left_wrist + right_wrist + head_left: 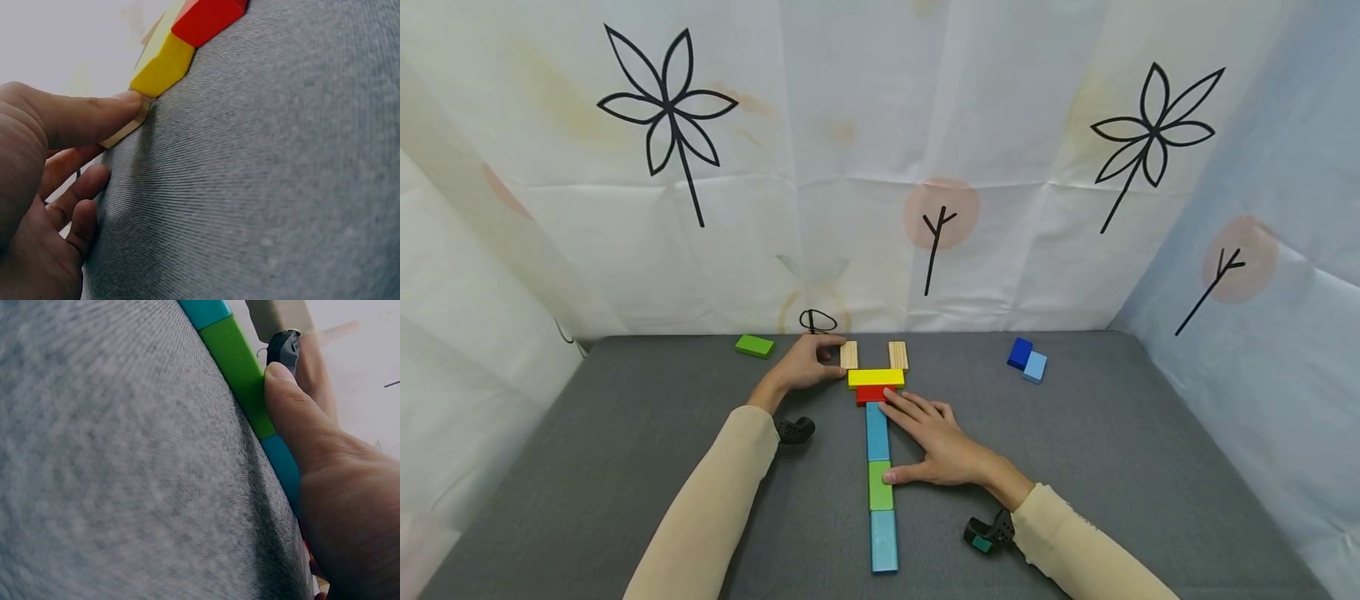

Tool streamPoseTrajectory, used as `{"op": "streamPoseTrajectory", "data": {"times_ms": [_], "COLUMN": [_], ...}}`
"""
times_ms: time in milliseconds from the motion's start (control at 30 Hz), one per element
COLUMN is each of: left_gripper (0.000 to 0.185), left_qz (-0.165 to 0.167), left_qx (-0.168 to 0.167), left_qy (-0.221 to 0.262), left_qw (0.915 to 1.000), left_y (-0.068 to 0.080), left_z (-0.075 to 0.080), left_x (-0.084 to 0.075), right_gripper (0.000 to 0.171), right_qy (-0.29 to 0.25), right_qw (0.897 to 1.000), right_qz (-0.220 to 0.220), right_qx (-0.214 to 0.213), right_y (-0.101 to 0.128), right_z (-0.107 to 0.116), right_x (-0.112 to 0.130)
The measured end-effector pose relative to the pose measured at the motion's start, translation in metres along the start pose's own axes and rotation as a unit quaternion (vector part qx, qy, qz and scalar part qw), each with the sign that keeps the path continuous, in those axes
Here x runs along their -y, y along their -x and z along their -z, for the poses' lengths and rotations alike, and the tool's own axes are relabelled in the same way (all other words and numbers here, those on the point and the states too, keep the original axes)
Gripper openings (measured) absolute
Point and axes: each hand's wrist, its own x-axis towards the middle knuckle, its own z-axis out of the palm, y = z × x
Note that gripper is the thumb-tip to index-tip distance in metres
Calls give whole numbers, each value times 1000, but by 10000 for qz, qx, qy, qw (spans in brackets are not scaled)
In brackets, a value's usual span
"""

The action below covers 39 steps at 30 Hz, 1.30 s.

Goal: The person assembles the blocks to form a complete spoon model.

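Note:
My left hand pinches a plain wooden block between thumb and fingers, at the left end of the yellow block. A second plain wooden block lies at the yellow block's right end. Against the yellow block's near side sits a red block. From it a column runs toward me: a blue block, a green block and another blue block. My right hand is spread beside the column, fingertips at the red and upper blue blocks, thumb touching the green block.
A loose green block lies at the table's back left. At the back right, a dark blue block and a light blue block lie touching. The grey table ends at a patterned curtain behind and at the sides.

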Motion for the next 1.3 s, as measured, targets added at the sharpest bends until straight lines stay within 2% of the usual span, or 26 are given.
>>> {"op": "streamPoseTrajectory", "data": {"times_ms": [267,633,833,1300], "left_gripper": [55,55,54,57], "left_qz": [13,-37,-134,70], "left_qx": [-164,-135,-133,-69], "left_qy": [114,413,384,276], "left_qw": [9998,9990,9991,9996], "left_y": [0,2,1,3], "left_z": [-1,-2,-2,-4], "left_x": [2,4,6,5], "right_gripper": [93,93,94,93], "right_qy": [64,16,53,71], "right_qw": [10000,10000,10000,10000], "right_qz": [33,35,3,25], "right_qx": [-38,-42,-37,-37], "right_y": [0,0,0,0], "right_z": [-1,-1,-1,0], "right_x": [-1,-2,-2,0]}}
